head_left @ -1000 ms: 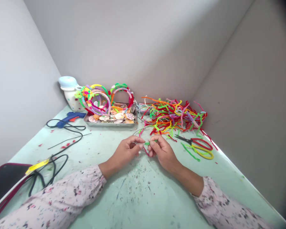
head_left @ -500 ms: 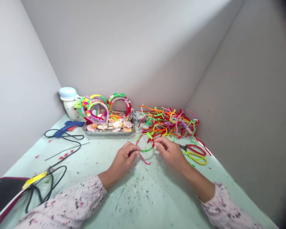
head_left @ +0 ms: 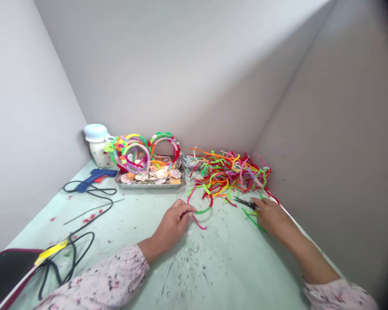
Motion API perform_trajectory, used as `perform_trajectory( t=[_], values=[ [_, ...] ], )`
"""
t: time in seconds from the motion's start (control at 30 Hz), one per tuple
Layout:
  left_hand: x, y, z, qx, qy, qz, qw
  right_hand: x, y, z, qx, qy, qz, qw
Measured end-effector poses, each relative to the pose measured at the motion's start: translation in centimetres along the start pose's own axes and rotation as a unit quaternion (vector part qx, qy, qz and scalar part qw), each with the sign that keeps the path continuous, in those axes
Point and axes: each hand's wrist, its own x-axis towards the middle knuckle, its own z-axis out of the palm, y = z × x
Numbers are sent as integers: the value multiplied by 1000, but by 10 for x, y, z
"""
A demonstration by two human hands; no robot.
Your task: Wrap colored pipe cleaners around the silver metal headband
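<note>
My left hand [head_left: 177, 217] is closed, pinching a wire hoop wrapped in pipe cleaner [head_left: 203, 211]. The hoop's lower side is green and its right side red; a pink pipe cleaner end [head_left: 199, 223] dangles below my fingertips. To the right, my right hand [head_left: 271, 217] is closed over the handles of a pair of scissors [head_left: 245, 202], whose dark blades point left. Most of the handles are hidden under the hand. A green pipe cleaner [head_left: 252, 219] lies on the table just beside it.
A heap of coloured pipe cleaners [head_left: 229, 172] lies at the back right. Several wrapped headbands [head_left: 137, 155] rest on a metal tray [head_left: 148, 186] of seashells. Left of it are a white jar [head_left: 100, 148], a blue glue gun [head_left: 92, 178] and its looping black cord [head_left: 93, 222].
My right hand has let go of the hoop, moved right and taken hold of the scissors. My left hand still pinches the hoop. The view has shifted slightly.
</note>
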Motion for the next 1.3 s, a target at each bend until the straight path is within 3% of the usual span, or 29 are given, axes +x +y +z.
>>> perform_trajectory(
  t=[0.27,0.6,0.8,1.0,1.17,1.3],
  values=[
    [2,0,-1,-10,-7,-19,1000,-3,18,9,17,-5,-14,1000],
    [4,-2,-1,-20,-16,-36,999,-2,16,2,111,-16,1,994],
    [5,-1,-2,-20,-6,-58,998,-11,-7,-31,250,46,-30,967],
    [4,-3,-1,-16,-12,-55,998,-30,-50,-56,377,-28,-85,922],
    [4,-5,-1,-10,-4,-46,999,-31,-63,-50,292,-54,-117,948],
    [5,-2,-1,-9,-7,-52,999,-34,-43,-41,179,-77,-68,978]
  ],
)
